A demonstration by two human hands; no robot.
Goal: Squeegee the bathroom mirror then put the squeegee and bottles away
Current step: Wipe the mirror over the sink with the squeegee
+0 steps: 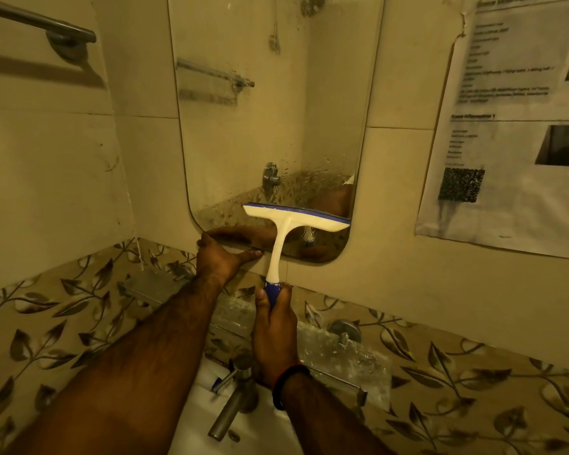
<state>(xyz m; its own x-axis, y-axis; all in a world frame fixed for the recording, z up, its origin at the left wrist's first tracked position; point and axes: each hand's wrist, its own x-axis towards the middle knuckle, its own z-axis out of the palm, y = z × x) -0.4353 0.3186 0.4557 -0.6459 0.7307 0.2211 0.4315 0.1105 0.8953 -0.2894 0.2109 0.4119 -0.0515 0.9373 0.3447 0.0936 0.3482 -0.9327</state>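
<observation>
A tall rounded mirror (270, 126) hangs on the tiled wall, speckled with water drops along its lower part. A white squeegee (293, 221) with a blue blade and blue grip lies flat against the mirror's lower right area. My right hand (275, 333) is closed around its blue handle, below the mirror. My left hand (220, 257) presses flat against the mirror's bottom left edge, fingers pointing right, holding nothing. No bottles show in this view.
A glass shelf (339, 353) runs along the wall under the mirror. Below it stand a metal tap (234, 399) and a white basin (243, 431). A towel bar (37, 24) is at the upper left, a printed paper sheet (513, 126) on the right wall.
</observation>
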